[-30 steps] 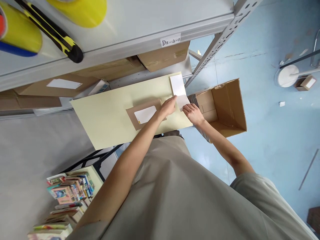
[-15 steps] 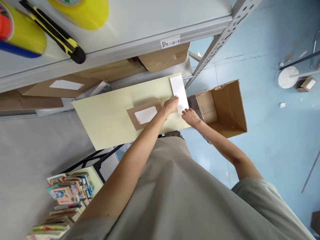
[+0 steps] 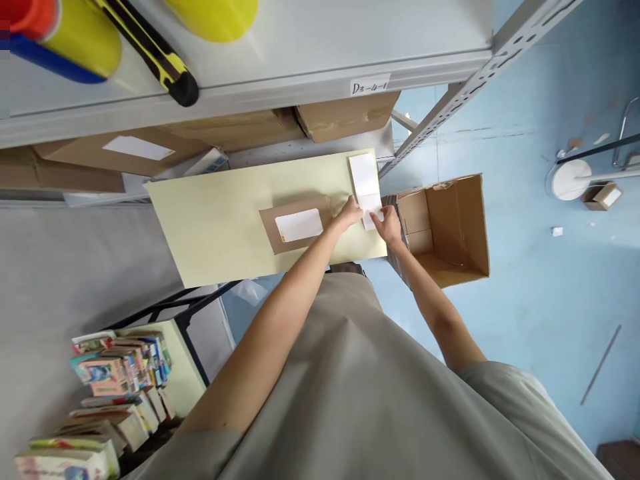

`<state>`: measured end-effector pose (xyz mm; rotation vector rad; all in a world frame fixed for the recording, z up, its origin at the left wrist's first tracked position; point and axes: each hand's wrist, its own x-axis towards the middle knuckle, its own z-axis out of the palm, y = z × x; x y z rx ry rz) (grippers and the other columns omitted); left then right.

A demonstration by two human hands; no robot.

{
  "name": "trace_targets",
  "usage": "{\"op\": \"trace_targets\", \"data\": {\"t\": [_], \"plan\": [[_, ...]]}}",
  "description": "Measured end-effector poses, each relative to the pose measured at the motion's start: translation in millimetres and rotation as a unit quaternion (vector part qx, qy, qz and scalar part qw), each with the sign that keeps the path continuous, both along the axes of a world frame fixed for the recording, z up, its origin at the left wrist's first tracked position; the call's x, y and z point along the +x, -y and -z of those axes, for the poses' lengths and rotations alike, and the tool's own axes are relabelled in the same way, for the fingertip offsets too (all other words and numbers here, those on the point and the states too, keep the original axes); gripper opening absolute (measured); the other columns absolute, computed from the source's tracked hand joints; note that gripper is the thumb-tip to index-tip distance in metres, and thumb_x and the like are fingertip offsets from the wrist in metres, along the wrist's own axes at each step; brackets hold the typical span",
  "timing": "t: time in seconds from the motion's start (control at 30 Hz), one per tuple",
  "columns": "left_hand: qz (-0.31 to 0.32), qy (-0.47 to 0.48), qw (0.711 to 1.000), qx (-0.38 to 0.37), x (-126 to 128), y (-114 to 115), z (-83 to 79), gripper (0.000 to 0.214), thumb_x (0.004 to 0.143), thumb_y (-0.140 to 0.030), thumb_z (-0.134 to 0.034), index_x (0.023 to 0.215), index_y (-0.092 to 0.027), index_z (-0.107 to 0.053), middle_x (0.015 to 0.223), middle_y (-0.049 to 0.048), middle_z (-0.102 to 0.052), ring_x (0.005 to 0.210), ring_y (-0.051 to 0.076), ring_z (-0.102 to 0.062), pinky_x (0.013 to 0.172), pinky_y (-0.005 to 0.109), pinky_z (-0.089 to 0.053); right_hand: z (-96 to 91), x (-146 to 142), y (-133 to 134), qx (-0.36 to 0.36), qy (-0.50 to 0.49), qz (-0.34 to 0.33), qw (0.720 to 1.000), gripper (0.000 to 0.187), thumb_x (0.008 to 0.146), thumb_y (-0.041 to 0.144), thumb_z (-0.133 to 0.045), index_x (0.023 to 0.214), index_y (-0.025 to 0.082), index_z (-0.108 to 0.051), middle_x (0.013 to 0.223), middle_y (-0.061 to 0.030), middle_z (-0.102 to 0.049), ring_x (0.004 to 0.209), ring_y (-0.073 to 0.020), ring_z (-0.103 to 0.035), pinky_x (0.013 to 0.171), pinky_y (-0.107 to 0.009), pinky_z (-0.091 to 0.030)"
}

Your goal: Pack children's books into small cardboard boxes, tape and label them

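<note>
On the pale yellow tabletop (image 3: 220,227) lies a strip of white label paper (image 3: 363,175), with a crosswise line or crease near its middle. My left hand (image 3: 349,214) is closed at the strip's left edge, fingers curled by the crease. At the lower right corner, my right hand (image 3: 389,227) pinches the paper, thumb on top and the other fingers along the edge. A flat brown cardboard parcel (image 3: 270,230) bearing a blank-looking white label (image 3: 299,225) rests left of my left hand.
A grey metal shelf (image 3: 310,77) overhangs the far side, holding yellow tape rolls (image 3: 213,17) and a box cutter (image 3: 175,77). Cardboard boxes (image 3: 345,117) sit beneath. An open carton (image 3: 457,227) stands right of the table. Books (image 3: 125,370) are stacked lower left.
My right hand has shifted onto the strip's lower right corner and grips it. A crosswise line now shows on the paper. My left hand stays at the left edge; the whole view has shifted slightly.
</note>
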<state>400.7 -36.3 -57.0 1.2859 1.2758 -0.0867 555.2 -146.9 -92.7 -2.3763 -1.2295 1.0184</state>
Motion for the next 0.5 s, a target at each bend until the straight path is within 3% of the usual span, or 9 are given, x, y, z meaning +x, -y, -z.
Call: {"op": "trace_targets", "data": {"t": [0.13,0.27,0.4,0.5], "plan": [[-0.048,-0.028,0.997,-0.047,0,2,-3.7,0.073,0.101,-0.016,-0.069,0.171,-0.021,-0.047,0.161,0.0209,-0.072,0.136,0.032,-0.078,0.111,0.044,-0.065,-11.5,22,-7,0.011,-0.078,0.023,0.997,0.057,0.102,0.08,-0.064,0.116,0.025,-0.063,0.115,-0.0162,-0.082,0.109,-0.0346,-0.079,0.101,-0.049,-0.065],[-0.079,-0.023,0.996,-0.018,0,-5,-8.5,0.074,0.102,-0.009,-0.063,0.174,-0.017,-0.047,0.166,0.0198,-0.069,0.135,0.028,-0.079,0.108,0.038,-0.065,-34.0,41,-23,0.065,-0.195,0.073,0.976,0.067,0.094,0.089,-0.071,0.114,0.025,-0.069,0.091,-0.0058,-0.078,0.089,-0.028,-0.078,0.087,-0.045,-0.069],[-0.121,0.017,0.993,0.006,1,-18,-14.5,0.083,0.101,-0.003,-0.06,0.181,-0.015,-0.041,0.159,0.016,-0.076,0.137,0.025,-0.078,0.111,0.035,-0.063,-56.1,45,-52,0.075,-0.313,0.156,0.934,0.076,0.099,0.095,-0.063,0.124,0.024,-0.07,0.087,-0.0044,-0.079,0.079,-0.0222,-0.079,0.08,-0.038,-0.069],[-0.16,0.05,0.986,-0.003,3,-28,-16.7,0.096,0.096,0.0,-0.059,0.186,-0.01,-0.028,0.159,0.0168,-0.076,0.142,0.024,-0.076,0.115,0.032,-0.06,-63.8,43,-75,0.085,-0.318,0.169,0.929,0.079,0.107,0.093,-0.047,0.138,0.024,-0.068,0.094,-0.0064,-0.082,0.084,-0.0234,-0.081,0.085,-0.039,-0.07]]}}
